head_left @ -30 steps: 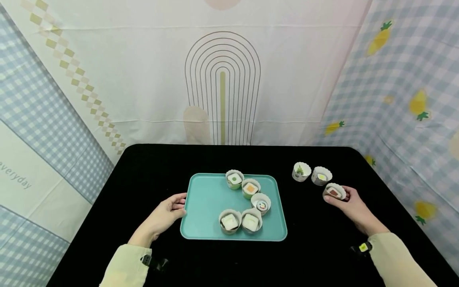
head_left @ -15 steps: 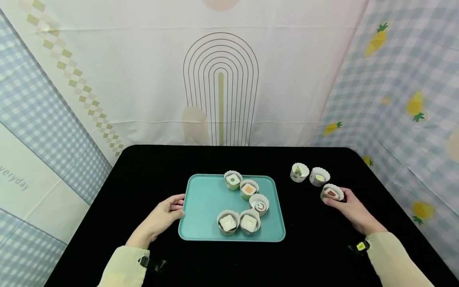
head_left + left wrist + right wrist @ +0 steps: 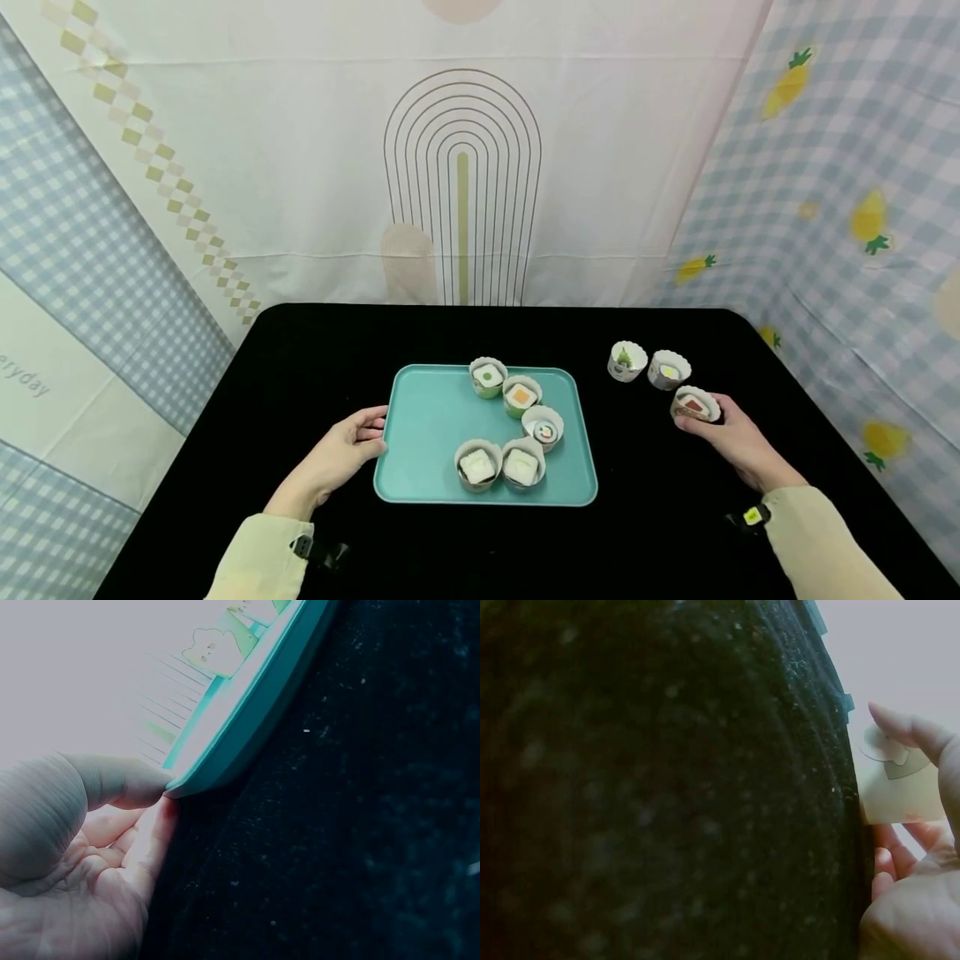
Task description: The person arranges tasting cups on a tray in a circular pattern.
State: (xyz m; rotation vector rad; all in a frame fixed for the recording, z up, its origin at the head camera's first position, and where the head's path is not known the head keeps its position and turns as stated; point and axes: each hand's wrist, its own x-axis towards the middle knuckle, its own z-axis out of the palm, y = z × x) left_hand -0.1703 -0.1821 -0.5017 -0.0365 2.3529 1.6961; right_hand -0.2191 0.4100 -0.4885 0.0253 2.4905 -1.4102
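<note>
Paper cup (image 3: 681, 407) with red-brown filling (image 3: 695, 404) sits off the tray (image 3: 423, 404) at its 3 o'clock, lifted or not unclear; right hand (image 3: 742, 443) clamped round its sides, likely keeping it upright. Left hand (image 3: 343, 457) pinches tray edge at 9 o'clock, probably steadying it. Five cups (image 3: 521, 412) curve aboard from 12 to 6; two more cups (image 3: 624, 374) stand on counter (image 3: 525, 550) at 2.

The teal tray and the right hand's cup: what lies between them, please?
Between the tray and the cup, the head view shows bare black table.
</note>
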